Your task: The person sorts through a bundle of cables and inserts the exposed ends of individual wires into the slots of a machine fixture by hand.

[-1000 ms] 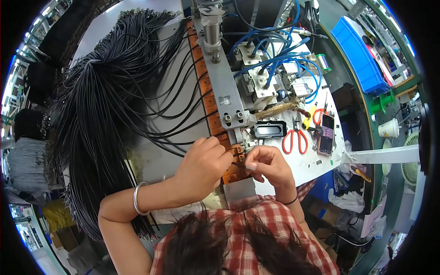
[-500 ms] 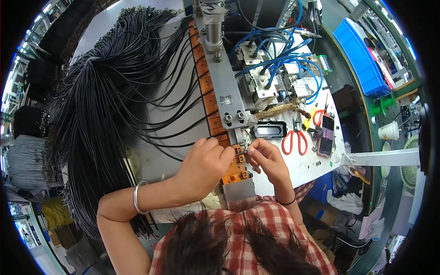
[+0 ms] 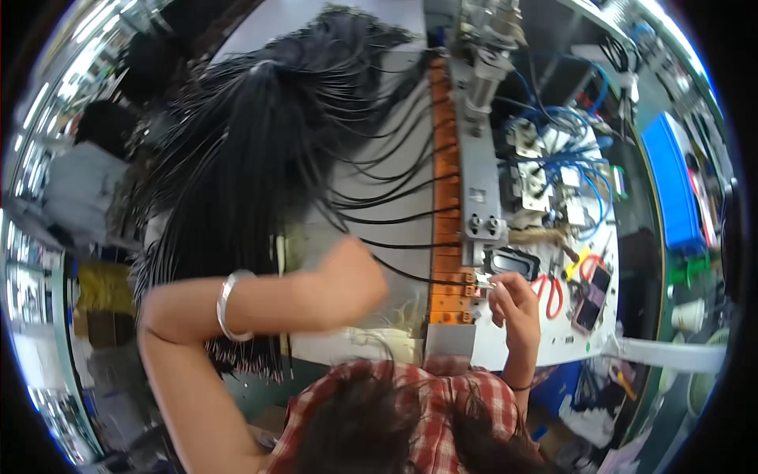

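Observation:
My left hand (image 3: 347, 280), smeared by motion, hovers over the white table left of a long orange fixture bar (image 3: 445, 182); its fingers cannot be made out. Several black cables lie across the bar, side by side in its slots. The nearest black cable (image 3: 403, 275) runs to the bar's near end. Just right of that end, my right hand (image 3: 519, 312) has its fingers curled, thumb and forefinger together at the cable's tip. Whatever is pinched there is too small to name. A big bundle of black cables (image 3: 260, 174) hangs at the left.
A grey metal press plate (image 3: 478, 170) runs along the bar's right side. Beyond it sit valves with blue air tubes (image 3: 588, 178). Red-handled scissors (image 3: 555, 299), a phone (image 3: 592, 299) and a black-rimmed tray (image 3: 512, 263) lie to the right. A blue bin (image 3: 673, 182) stands further right.
My left hand has left the bar and moved left over the table. My right hand stays beside the bar's near end. The whole view has shifted, with the scene moving right.

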A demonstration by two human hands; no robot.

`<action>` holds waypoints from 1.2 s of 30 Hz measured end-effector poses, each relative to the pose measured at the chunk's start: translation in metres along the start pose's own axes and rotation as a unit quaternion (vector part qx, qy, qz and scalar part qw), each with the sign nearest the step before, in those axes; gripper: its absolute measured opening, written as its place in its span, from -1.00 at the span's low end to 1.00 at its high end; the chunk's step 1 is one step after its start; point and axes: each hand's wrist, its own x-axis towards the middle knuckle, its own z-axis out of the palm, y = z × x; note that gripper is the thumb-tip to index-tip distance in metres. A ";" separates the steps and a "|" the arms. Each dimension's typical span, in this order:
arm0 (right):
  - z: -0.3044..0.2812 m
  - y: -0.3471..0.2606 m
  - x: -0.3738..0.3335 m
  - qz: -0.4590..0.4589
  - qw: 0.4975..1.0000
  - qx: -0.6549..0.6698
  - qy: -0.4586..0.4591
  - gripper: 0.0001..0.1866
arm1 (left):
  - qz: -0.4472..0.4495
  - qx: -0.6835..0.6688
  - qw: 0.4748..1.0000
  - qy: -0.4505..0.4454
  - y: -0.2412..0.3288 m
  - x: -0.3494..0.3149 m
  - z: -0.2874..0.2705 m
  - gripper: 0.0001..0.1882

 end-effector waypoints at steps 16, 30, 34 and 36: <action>-0.001 -0.008 -0.028 -0.068 0.996 -0.036 0.043 -0.90 | 0.168 0.132 0.930 0.298 -0.031 -0.030 0.080 -0.93; 0.074 -0.102 -0.065 -0.488 0.768 0.114 -0.400 -0.83 | 0.022 0.201 0.815 0.543 -0.025 -0.002 0.013 -0.88; 0.018 -0.079 -0.051 -0.516 0.845 0.091 -0.103 -0.90 | 0.115 0.049 0.747 0.653 0.010 0.023 -0.015 -0.75; -0.005 -0.049 -0.031 -0.396 0.902 0.022 0.171 -0.92 | 0.125 0.043 0.732 0.669 0.016 0.042 -0.010 -0.69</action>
